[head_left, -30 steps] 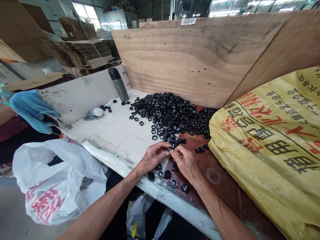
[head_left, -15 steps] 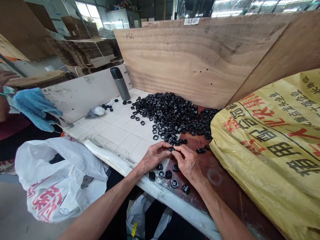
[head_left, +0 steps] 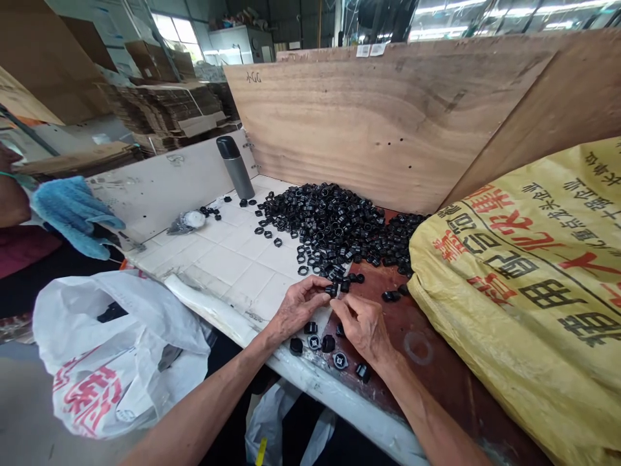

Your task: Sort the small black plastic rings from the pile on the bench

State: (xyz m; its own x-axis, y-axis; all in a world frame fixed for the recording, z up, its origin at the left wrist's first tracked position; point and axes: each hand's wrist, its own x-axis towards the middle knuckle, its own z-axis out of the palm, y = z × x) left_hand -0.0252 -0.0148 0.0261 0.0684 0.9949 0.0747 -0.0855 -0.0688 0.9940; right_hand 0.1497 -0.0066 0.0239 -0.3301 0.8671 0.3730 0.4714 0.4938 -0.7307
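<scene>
My left hand [head_left: 301,304] pinches a small black plastic cap [head_left: 331,290] between thumb and fingertips. My right hand [head_left: 365,323] is closed against it, its fingertips on a small pale piece [head_left: 338,292] at the cap's right side; the exact shape of that piece is too small to tell. Just below the hands lie several black caps, one of them [head_left: 295,346] near the table edge and another [head_left: 362,371] further right. Two show a grey cross-shaped inside, such as this cap [head_left: 340,360]. Beyond my fingers spreads a heap of black plastic rings [head_left: 334,217].
A yellow woven sack [head_left: 514,291] leans over the table's right side. A wooden board [head_left: 388,123] stands behind the heap. A grey flask [head_left: 236,169] and a knotted plastic bag [head_left: 187,222] stand at the left. A white bag [head_left: 121,349] hangs nearby; another person's arm [head_left: 12,200] shows.
My right fingertips have drawn slightly back and down from the cap, and a pale piece now shows between the hands. The camera view has shifted slightly. At the left, the person's arm has moved.
</scene>
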